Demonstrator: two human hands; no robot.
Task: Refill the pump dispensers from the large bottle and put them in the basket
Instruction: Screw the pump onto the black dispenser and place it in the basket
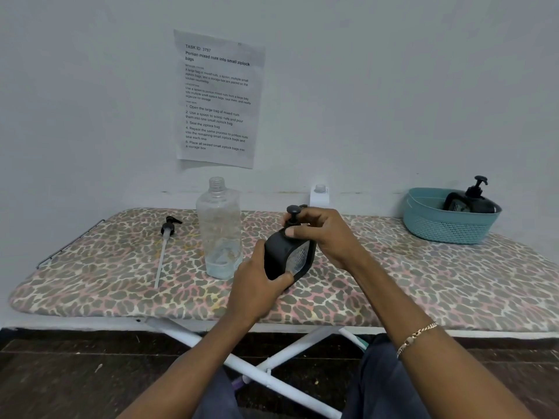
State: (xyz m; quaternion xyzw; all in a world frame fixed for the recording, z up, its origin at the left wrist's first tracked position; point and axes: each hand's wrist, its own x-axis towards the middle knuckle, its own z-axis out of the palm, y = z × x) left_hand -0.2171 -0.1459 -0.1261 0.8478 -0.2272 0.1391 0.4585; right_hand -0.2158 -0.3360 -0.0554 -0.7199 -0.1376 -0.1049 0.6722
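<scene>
Over the middle of the leopard-print ironing board (423, 285) we hold a black pump dispenser (287, 255), tilted with its pump head toward the wall. Our left hand (257, 285) wraps the lower body, fingers curled round the far side and thumb pressed across the front, while our right hand (320, 234) sits on top, its fingertips (292, 231) pinching the collar just under the pump head (292, 210). We judge this to be the capping step: the pump is being screwed onto this dispenser, though from this angle we cannot tell whether the thread is fully seated or which way the collar turns. Just to the left stands the large clear bottle (220, 228), uncapped and upright, with only a little liquid at the bottom. Its own long-stemmed pump (165, 246) lies flat on the board further left, well apart from our hands. Another black dispenser (470, 201) already sits in the teal basket (444, 225) at the far right of the board. A white container (319, 196) stands against the wall behind our hands. The next move calls for a firm twist until the collar stops, keeping the body steady so nothing leaks, then carrying the dispenser right and setting it in the basket beside the other one.
</scene>
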